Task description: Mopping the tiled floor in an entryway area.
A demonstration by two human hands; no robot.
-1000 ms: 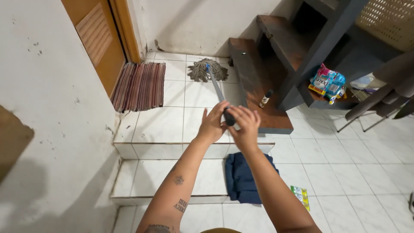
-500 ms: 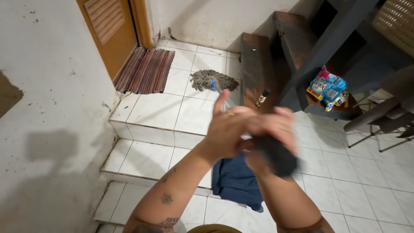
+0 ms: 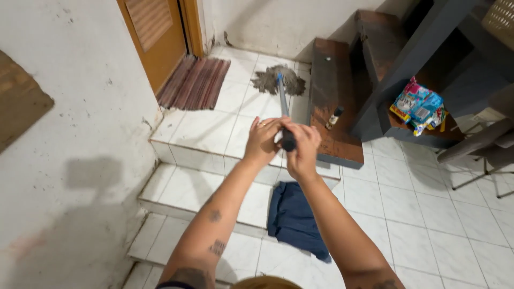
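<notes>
Both hands, left (image 3: 262, 140) and right (image 3: 303, 149), closed firmly around the mop handle (image 3: 282, 104), its head (image 3: 279, 80) on the upper tiled landing (image 3: 203, 128); steady, overlapping strokes would serve best.

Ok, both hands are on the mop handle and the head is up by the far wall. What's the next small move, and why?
Probably draw the mop head back across the landing tiles: left hand and right hand grip the handle end, arms stretched out, leaving little forward reach.

pink-blue packets (image 3: 419, 105) on dark shelf (image 3: 428, 136)
</notes>
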